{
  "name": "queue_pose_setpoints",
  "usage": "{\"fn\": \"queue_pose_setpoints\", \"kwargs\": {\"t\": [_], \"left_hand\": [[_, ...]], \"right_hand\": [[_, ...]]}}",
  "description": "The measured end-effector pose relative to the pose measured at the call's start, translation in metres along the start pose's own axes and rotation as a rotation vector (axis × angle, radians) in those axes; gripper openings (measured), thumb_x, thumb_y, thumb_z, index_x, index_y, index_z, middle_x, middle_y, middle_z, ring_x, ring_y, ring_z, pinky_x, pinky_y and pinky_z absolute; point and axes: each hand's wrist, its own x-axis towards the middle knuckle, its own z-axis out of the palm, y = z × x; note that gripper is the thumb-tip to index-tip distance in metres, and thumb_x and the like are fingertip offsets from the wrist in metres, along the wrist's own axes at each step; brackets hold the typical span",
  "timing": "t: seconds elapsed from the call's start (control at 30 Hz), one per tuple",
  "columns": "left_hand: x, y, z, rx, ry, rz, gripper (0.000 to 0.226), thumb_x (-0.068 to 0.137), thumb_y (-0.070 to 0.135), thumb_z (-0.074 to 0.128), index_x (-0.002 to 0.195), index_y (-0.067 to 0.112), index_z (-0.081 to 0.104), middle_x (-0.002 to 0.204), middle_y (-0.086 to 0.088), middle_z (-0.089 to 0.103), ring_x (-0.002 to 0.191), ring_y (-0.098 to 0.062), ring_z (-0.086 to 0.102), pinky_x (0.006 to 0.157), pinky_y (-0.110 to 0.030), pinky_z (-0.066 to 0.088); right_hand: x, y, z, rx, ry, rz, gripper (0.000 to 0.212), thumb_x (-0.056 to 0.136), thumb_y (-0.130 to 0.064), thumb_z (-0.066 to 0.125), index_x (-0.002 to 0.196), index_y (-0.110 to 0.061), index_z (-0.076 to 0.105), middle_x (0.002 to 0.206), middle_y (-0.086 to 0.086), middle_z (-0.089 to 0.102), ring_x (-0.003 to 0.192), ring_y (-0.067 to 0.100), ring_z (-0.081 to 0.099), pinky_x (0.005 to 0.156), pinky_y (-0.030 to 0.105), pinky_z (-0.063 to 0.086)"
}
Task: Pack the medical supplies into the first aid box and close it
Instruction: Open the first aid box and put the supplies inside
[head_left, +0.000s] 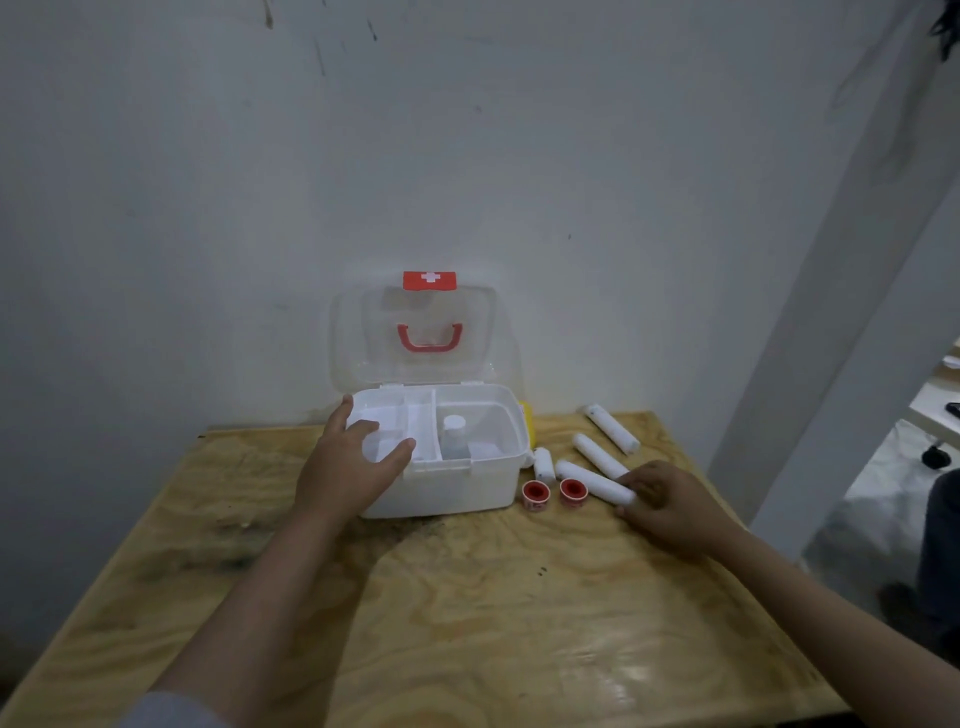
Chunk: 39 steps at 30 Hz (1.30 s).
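The white first aid box (457, 488) stands open at the back of the plywood table, its clear lid (363, 332) with a red handle upright against the wall. A small clear bottle (454, 436) stands in its right compartment. My left hand (348, 467) rests on the box's front left corner, fingers spread over the tray. To the right of the box lie several white bandage rolls; my right hand (670, 506) grips the end of the nearest roll (587, 478), which lies on the table. Two red tape rolls (536, 493) (573, 491) sit just in front.
The plywood table (467, 623) ends at its right edge near my right forearm. A short roll (543, 464) lies against the box; longer rolls (600, 454) (610, 428) lie farther back. Something yellow (527, 423) sits behind the box. A white pillar (831, 312) rises at the right.
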Motion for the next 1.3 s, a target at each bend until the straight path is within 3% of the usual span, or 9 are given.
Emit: {"fn": "queue_pose_setpoints", "kwargs": {"t": [0.2,0.33,0.53,0.7,0.83,0.97,1.07,1.17,1.3], "left_hand": [[-0.001,0.002,-0.001,0.011,0.003,0.002,0.064,0.081,0.056,0.061,0.130,0.015,0.056,0.158,0.005,0.018,0.139,-0.021,0.032,0.103,-0.041,0.037],[-0.001,0.002,-0.001,0.009,-0.001,-0.003,0.065,0.081,0.056,0.061,0.130,0.015,0.056,0.158,0.005,0.019,0.139,-0.022,0.032,0.103,-0.042,0.037],[-0.001,0.002,-0.002,0.009,-0.003,-0.010,0.065,0.081,0.057,0.060,0.130,0.016,0.056,0.159,0.006,0.018,0.139,-0.022,0.032,0.103,-0.041,0.038],[-0.001,0.002,-0.002,-0.004,-0.006,-0.011,0.065,0.080,0.058,0.061,0.130,0.017,0.056,0.159,0.008,0.017,0.139,-0.021,0.033,0.102,-0.040,0.039],[-0.001,0.001,-0.002,-0.028,-0.007,-0.009,0.066,0.079,0.058,0.061,0.130,0.017,0.056,0.158,0.009,0.017,0.138,-0.019,0.034,0.102,-0.039,0.039],[-0.001,0.001,-0.002,-0.016,-0.008,-0.005,0.066,0.079,0.059,0.060,0.130,0.018,0.056,0.159,0.008,0.016,0.138,-0.020,0.033,0.102,-0.039,0.038],[-0.001,0.000,-0.002,-0.005,-0.005,0.000,0.066,0.080,0.060,0.060,0.130,0.018,0.056,0.159,0.009,0.016,0.138,-0.019,0.034,0.101,-0.039,0.039],[-0.001,-0.001,-0.002,-0.012,-0.006,0.003,0.066,0.079,0.060,0.060,0.130,0.017,0.056,0.159,0.010,0.016,0.137,-0.018,0.035,0.100,-0.037,0.040],[0.000,-0.002,-0.001,-0.020,-0.007,0.001,0.067,0.079,0.060,0.060,0.130,0.017,0.056,0.159,0.010,0.015,0.138,-0.018,0.034,0.100,-0.037,0.039]], "right_hand": [[-0.006,0.003,0.004,0.157,0.154,-0.034,0.030,0.074,-0.022,0.078,0.103,-0.021,0.071,0.100,-0.003,0.068,0.088,0.007,0.062,0.070,0.005,0.043],[-0.007,-0.003,-0.002,0.272,0.258,-0.021,0.029,0.079,-0.024,0.072,0.108,-0.021,0.070,0.101,-0.010,0.069,0.091,0.007,0.064,0.072,0.009,0.049],[-0.003,-0.046,-0.025,0.348,0.458,-0.153,0.018,0.079,-0.011,0.072,0.095,-0.020,0.071,0.085,0.000,0.069,0.078,-0.001,0.064,0.066,0.006,0.050],[0.014,-0.096,-0.044,0.353,0.483,-0.279,0.011,0.082,-0.009,0.066,0.092,-0.014,0.069,0.073,-0.001,0.065,0.066,0.009,0.060,0.057,0.010,0.048],[0.034,-0.134,-0.046,0.262,0.379,-0.372,0.009,0.082,-0.014,0.066,0.091,-0.014,0.069,0.070,0.002,0.065,0.062,0.016,0.059,0.053,0.020,0.046],[0.057,-0.159,-0.041,-0.048,0.057,-0.406,0.016,0.081,-0.019,0.061,0.092,-0.015,0.072,0.065,-0.009,0.064,0.054,0.003,0.055,0.052,0.013,0.041],[0.072,-0.171,-0.035,-0.238,-0.123,-0.421,0.023,0.081,-0.020,0.057,0.098,-0.013,0.071,0.085,0.000,0.072,0.064,0.006,0.055,0.065,0.024,0.050],[0.082,-0.178,-0.030,-0.301,-0.190,-0.422,0.025,0.082,-0.020,0.055,0.099,-0.012,0.071,0.096,0.004,0.072,0.072,0.012,0.056,0.078,0.033,0.052],[0.091,-0.179,-0.024,-0.279,-0.230,-0.409,0.025,0.083,-0.020,0.056,0.103,-0.013,0.070,0.102,0.004,0.071,0.075,0.011,0.056,0.075,0.025,0.047]]}}
